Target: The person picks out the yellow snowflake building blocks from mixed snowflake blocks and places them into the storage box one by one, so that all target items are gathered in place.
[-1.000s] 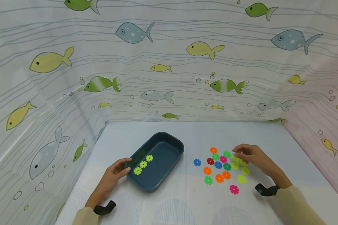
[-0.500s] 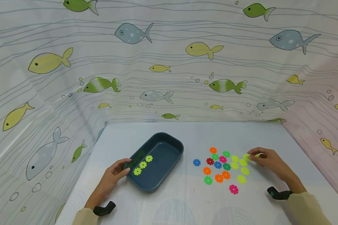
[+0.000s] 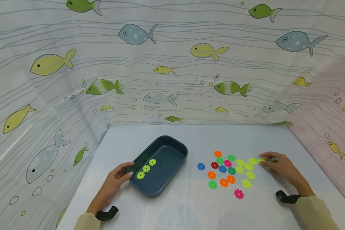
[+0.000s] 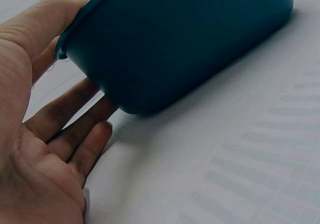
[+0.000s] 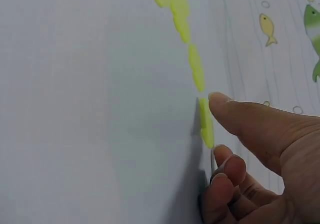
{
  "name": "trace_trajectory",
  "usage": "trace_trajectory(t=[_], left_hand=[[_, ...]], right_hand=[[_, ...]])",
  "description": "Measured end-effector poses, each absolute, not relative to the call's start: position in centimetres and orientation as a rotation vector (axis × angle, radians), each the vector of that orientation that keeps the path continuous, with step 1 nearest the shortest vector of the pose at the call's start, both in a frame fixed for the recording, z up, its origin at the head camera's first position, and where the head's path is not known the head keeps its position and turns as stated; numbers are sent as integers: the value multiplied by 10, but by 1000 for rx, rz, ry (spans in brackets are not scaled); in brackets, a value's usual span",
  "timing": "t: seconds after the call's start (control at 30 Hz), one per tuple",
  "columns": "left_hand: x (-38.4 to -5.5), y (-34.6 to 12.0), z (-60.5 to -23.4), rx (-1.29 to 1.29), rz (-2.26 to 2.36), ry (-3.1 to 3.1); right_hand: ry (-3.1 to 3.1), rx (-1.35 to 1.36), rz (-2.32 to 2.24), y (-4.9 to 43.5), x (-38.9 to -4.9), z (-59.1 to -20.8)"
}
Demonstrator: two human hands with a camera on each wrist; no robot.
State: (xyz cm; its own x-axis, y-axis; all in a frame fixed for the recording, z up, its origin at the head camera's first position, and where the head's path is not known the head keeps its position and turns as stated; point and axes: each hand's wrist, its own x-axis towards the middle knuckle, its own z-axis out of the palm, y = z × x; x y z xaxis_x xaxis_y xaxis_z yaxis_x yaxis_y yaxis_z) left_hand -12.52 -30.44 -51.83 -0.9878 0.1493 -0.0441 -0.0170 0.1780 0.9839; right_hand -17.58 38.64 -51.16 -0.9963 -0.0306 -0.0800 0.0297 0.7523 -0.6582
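Note:
My left hand (image 3: 118, 176) grips the near-left end of a dark blue rectangular tub (image 3: 172, 172). In the left wrist view its thumb lies over the rim and other fingers reach beneath the tub (image 4: 175, 44). Inside, three yellow notched plastic discs (image 3: 146, 168) form a slanted row. Far to the right, my right hand (image 3: 280, 164) has thumb and fingertips at opposite edges of a yellow notched disc (image 5: 205, 121), low over the table. Several other yellow discs (image 3: 248, 166) lie just left of it, strung out towards the hand.
Several notched discs in other colours lie left of the yellow ones, among them an orange disc (image 3: 224, 182), a blue disc (image 3: 201, 166) and a pink disc (image 3: 239, 194). A fish-patterned sheet (image 3: 189, 102) walls the white table (image 3: 189, 207) at the back and sides.
My right hand has moved right from over the yellow discs, and yellow discs now lie farther right, at its fingertips. The left hand and tub have stayed put.

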Motion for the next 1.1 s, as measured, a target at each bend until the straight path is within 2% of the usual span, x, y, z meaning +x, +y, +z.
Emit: trace_trajectory(t=[0.4, 1.1], left_hand=[[-124, -305, -518, 117, 1924, 2313], [-126, -305, -519, 120, 1929, 2305]], right_hand=[[2838, 87, -1061, 389, -178, -513], [2889, 75, -1090, 389, -175, -515]])
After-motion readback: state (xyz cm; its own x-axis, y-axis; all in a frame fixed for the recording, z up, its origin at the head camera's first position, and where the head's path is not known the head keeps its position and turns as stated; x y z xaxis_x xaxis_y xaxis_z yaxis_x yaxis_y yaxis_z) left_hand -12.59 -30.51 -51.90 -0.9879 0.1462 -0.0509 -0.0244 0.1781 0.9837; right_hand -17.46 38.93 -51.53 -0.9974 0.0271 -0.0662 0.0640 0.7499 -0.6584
